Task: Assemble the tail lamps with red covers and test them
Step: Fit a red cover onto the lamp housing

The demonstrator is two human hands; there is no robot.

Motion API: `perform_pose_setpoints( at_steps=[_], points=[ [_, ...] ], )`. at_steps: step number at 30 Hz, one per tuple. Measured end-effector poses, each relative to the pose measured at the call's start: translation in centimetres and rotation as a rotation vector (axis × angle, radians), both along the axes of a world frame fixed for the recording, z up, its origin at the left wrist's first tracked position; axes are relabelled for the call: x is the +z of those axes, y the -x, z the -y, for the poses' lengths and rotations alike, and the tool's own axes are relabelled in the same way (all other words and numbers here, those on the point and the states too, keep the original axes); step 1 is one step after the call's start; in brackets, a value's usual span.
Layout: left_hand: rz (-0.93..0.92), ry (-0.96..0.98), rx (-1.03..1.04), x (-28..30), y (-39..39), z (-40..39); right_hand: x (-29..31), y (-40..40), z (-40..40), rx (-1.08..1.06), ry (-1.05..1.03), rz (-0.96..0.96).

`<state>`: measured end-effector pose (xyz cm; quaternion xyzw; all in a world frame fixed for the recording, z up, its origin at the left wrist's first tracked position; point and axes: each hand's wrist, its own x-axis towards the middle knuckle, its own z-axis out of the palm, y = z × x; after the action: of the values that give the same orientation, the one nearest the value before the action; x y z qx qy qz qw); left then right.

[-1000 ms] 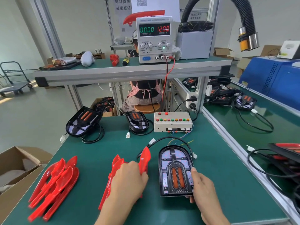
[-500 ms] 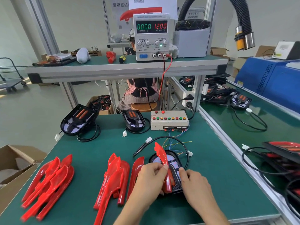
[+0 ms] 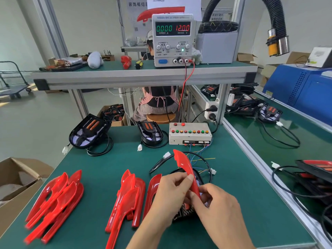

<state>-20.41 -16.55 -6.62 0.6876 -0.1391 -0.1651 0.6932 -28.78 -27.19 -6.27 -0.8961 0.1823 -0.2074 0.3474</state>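
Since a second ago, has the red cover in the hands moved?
Yes. The red cover was left of the lamp base, near the red pile; now both hands pinch it, tilted up, over the base, nearer the button box.

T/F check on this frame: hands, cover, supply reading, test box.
1. Both hands hold one red cover over the lamp. True: left hand and right hand both grip it.
2. The supply shows current flowing. False: it reads 0.000 A, 12.00 V.
3. The lamp's white connector is plugged into the test box. False: it lies loose on the mat.
4. Spare red covers lie left of the hands. True.
5. Two more lamps sit at the bench's far edge. True.
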Motion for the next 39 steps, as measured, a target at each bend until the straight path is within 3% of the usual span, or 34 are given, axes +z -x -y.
perform_pose_setpoints(
  at_steps=[2, 5, 8, 13, 18, 26, 33, 39],
  points=[
    [0.071, -0.105, 0.049, 0.0, 0.1, 0.0, 0.3, -0.2, 0.2, -0.051, 0.002, -0.012],
    [0.369, -0.487, 0.332, -1.1, -0.3, -1.3, 0.6, -0.2, 0.9, -0.111, 0.077, -0.066],
    [0.479, -0.612, 0.405, -2.1, -0.7, -2.8, 0.4, -0.1, 1.3, -0.145, 0.246, -0.130],
    [0.513, -0.582, 0.262, -1.9, -3.4, -1.6, 0.0, -0.3, 0.5, -0.139, 0.448, -0.205],
    [0.533, -0.711, -0.010, -1.8, -6.9, 0.5, -0.7, -0.4, 0.4, -0.088, 0.500, -0.179],
    [0.318, -0.834, -0.253, -1.6, -10.5, 1.7, -2.2, -0.5, 0.5, -0.084, 0.638, -0.090],
    [0.264, -0.757, -0.303, -1.8, -11.3, 1.6, -4.7, 0.4, 1.6, -0.131, 0.533, 0.018],
    [0.190, -0.611, -0.282, -0.9, -11.3, 1.6, -6.1, 1.4, 2.0, -0.134, 0.239, 0.123]
  ],
)
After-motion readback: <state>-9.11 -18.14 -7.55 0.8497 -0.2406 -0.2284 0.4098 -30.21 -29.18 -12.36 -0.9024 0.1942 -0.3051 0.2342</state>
